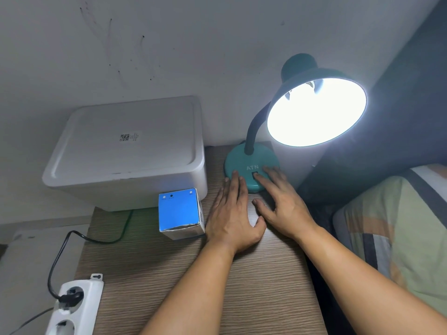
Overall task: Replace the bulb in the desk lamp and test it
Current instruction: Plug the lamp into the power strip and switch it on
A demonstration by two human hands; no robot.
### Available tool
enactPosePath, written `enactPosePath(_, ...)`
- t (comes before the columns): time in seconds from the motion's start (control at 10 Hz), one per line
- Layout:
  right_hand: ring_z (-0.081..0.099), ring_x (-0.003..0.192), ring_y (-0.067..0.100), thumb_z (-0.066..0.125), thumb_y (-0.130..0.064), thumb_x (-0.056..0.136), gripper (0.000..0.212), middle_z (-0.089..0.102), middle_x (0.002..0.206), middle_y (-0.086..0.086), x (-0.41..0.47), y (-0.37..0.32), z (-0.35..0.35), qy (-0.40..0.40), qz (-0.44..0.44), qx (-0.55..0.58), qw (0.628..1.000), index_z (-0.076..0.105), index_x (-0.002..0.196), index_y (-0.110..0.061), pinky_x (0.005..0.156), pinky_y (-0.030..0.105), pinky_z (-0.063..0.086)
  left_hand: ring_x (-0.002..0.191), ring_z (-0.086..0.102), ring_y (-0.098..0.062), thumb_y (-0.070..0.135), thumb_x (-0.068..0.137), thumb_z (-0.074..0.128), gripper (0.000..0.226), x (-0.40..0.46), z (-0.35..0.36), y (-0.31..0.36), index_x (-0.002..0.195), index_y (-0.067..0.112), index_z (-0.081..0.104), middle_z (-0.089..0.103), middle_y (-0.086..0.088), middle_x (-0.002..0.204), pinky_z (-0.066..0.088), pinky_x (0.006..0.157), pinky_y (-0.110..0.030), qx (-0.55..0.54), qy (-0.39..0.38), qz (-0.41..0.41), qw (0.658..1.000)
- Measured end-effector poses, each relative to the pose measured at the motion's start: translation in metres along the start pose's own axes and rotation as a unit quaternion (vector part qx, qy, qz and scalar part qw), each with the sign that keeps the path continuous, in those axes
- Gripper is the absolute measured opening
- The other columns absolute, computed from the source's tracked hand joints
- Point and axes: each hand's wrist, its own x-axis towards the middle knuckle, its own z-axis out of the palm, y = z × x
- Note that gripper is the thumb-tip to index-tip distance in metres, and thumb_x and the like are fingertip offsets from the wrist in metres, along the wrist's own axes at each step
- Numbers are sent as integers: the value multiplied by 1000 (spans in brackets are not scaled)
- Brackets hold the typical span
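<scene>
A teal desk lamp stands at the back right of the wooden table point(242, 286). Its round base point(238, 160) carries the letters ATN and a dark switch. The shade point(300, 68) tilts toward me and the bulb point(314, 110) inside glows bright white. My left hand point(232, 213) lies flat on the table with its fingertips on the base's front left edge. My right hand point(280, 204) rests beside it, one finger on the switch. Both hands hold nothing. A blue and white bulb box point(180, 212) stands just left of my left hand.
A white lidded storage box point(130, 151) sits at the back left against the wall. A white power strip point(72, 308) with a black plug and cable lies at the lower left. A striped pillow point(399, 226) lies to the right of the table.
</scene>
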Motion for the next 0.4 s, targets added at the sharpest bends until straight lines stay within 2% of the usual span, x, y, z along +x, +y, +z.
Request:
enactPosePath(0.2, 28, 143, 24, 61, -21, 93, 55, 35, 153, 8, 0, -5, -4, -7, 1, -12, 1000, 42, 144, -13, 96, 6, 7, 153, -5, -20, 58, 86, 41, 93, 0, 0, 0, 158, 11, 3, -8, -7, 166, -3, 121, -29, -5, -1, -1, 1000)
enactPosePath(0.4, 30, 141, 24, 62, -21, 93, 55, 37, 152, 8, 0, -6, -5, -6, 10, -8, 1000, 43, 144, -13, 96, 7, 8, 153, -5, -21, 57, 87, 42, 93, -1, -1, 0, 158, 12, 3, -8, -7, 166, -5, 119, -27, -9, 2, -1, 1000)
